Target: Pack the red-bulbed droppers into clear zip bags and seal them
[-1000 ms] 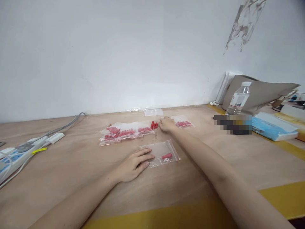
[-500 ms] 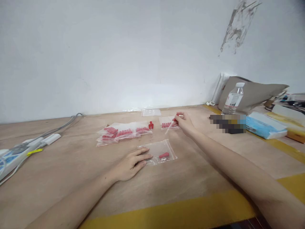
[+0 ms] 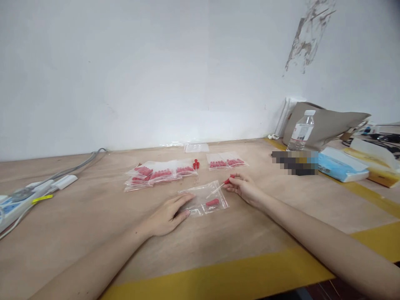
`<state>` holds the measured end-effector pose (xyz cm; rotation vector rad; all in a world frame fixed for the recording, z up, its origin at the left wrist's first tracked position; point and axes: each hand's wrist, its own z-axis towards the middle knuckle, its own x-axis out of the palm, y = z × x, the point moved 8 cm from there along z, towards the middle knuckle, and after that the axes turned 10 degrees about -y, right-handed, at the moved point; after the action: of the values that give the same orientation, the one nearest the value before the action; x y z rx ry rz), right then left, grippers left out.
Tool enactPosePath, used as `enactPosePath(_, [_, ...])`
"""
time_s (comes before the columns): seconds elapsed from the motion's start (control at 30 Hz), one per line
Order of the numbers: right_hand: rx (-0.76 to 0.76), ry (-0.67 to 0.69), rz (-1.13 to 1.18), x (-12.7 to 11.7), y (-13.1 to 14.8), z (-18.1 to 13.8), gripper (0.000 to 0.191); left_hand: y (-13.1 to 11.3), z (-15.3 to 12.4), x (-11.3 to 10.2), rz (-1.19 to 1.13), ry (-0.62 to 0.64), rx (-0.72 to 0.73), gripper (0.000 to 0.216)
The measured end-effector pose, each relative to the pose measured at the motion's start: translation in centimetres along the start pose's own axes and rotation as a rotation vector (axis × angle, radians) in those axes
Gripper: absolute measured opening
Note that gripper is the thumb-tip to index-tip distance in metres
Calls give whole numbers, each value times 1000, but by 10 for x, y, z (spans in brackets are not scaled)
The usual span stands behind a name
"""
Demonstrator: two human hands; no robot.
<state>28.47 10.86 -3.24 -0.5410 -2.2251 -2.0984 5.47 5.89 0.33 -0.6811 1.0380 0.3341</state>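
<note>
Pinching a red-capped dropper [image 3: 218, 188] by its bulb, the right hand [image 3: 245, 188] hovers at the right edge of the clear bag [image 3: 200, 199], centre frame. The left hand [image 3: 167, 216] lies flat, fingers spread, on the bag's left end. Pinning that end firmly and holding the tip low should ease entry.

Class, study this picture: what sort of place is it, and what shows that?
Probably a small packing bench: a plywood table, rows of zip bags filled with red-capped droppers, and the right hand holding a dropper at a bag.
</note>
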Motion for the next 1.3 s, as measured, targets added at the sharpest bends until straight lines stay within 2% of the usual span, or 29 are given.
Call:
enactPosePath(0.1, [-123,198,-282,10,1,-8,28,-2,1,-1,-6,-3,2,44])
enactPosePath(0.23, [-363,221,-651,19,4,-9,27,-2,2,-2,-11,-8,2,43])
enactPosePath(0.33, [-499,266,-725,33,7,-15,24,-3,2,-2,-10,-12,4,43])
enactPosePath(0.4, [-568,402,-747,44,9,-23,29,-3,2,-2,-9,-13,8,43])
enactPosePath(0.47, [-562,595,-754,50,9,-30,35,-4,2,-1,-13,-10,21,42])
enactPosePath(0.5, [-532,656,-744,49,10,-31,35,-4,2,-1,-14,-9,28,41])
enactPosePath(0.53, [-498,663,-734,46,13,-27,34,-4,2,-1,-14,-6,34,40])
enactPosePath(0.57, [-476,607,-732,40,19,-20,32,-3,2,0,-13,-1,36,39])
enactPosePath(0.67, [-519,259,-804,25,42,13,25,-1,1,2,-6,12,26,37])
enactPosePath(0.73, [-571,121,-895,35,50,32,20,0,1,2,-3,18,17,37])
enactPosePath(0.93, [-541,50,-998,111,35,84,19,-1,0,3,-2,28,-3,38])
enactPosePath(1.03, [-462,-16,-985,130,22,108,18,-2,-1,2,-19,5,20,38])
enactPosePath(1.17, [-367,-80,-891,128,15,122,17,-1,-1,3,-18,5,15,38])
enactPosePath(1.3, [-341,-148,-698,100,34,112,17,-2,-1,2,-9,15,13,38])
